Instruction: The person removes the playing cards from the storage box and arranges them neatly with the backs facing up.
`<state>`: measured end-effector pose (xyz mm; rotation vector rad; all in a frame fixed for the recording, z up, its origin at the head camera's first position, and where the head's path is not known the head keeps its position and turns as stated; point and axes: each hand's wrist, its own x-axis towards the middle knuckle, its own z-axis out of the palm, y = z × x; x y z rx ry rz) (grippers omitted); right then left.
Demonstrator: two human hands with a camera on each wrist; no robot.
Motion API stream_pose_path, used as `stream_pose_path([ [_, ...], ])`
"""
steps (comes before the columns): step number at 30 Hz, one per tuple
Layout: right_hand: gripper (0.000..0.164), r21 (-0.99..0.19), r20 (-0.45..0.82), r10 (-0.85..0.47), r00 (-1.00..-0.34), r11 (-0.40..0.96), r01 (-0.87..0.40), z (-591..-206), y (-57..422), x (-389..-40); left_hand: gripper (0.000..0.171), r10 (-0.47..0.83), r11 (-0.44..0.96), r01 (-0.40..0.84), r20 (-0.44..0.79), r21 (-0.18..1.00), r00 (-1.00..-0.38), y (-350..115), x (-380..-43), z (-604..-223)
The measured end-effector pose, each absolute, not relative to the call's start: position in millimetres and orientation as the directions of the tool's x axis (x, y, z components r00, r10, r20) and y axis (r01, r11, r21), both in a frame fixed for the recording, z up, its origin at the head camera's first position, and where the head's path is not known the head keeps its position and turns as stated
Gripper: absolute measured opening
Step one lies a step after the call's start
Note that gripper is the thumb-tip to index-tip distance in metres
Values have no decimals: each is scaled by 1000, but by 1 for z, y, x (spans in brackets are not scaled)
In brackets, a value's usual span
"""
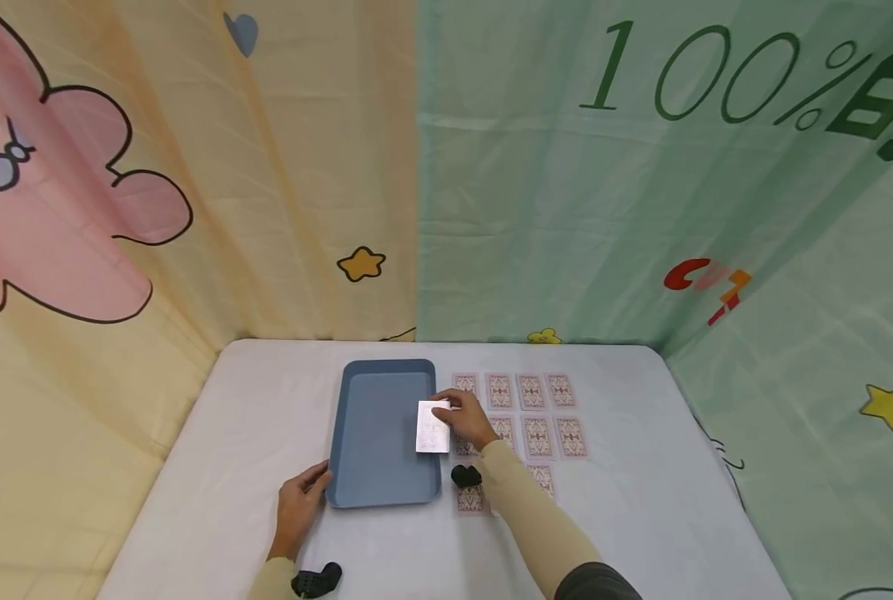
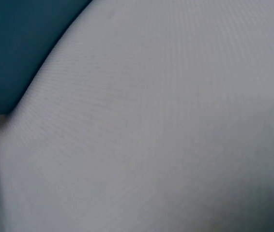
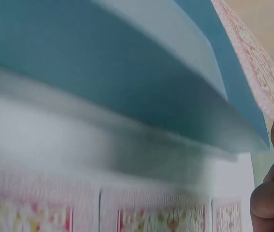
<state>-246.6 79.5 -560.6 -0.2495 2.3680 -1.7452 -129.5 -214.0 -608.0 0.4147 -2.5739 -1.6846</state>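
Observation:
A playing card (image 1: 432, 428) is pinched by my right hand (image 1: 470, 417) over the right rim of the blue tray (image 1: 386, 433). In the head view its upper face is washed out by glare. The right wrist view shows a red-and-white pattern on the card (image 3: 260, 63), with curled fingers (image 3: 272, 198) at its edge. My left hand (image 1: 298, 507) grips the tray's left rim near the front corner. Only the corner of the tray (image 2: 25, 48) appears in the left wrist view, without the fingers.
Rows of patterned cards (image 1: 539, 437) lie back up on the white table (image 1: 626, 517), right of the tray; my right arm covers some. A black wrist device sits on each forearm. Printed curtains (image 1: 491, 208) hang behind the table and at both sides.

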Motion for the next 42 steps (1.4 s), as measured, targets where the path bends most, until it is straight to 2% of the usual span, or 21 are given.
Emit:
stream_pose_path([
  [7,23,-958,-64,-231,-971,286,-5,-562,104,-239,31,-241,387,-206,-117,899,-963,-213,-129,-608],
  [14,27,-955,-91,-269,-959,295,8,-541,126,-226,32,-237,382,-207,-121,901,-964,-213,-129,-608],
  [18,28,-952,-105,-240,-965,305,27,-560,142,-229,31,-239,395,-199,-108,897,-965,-214,-130,-608],
  [31,30,-947,-159,-194,-968,307,94,-560,196,-217,32,-244,387,-222,-133,895,-961,-213,-130,-607],
  [42,37,-928,-200,-83,-976,336,162,-565,231,-200,33,-237,363,-219,-137,906,-962,-213,-130,-608],
])
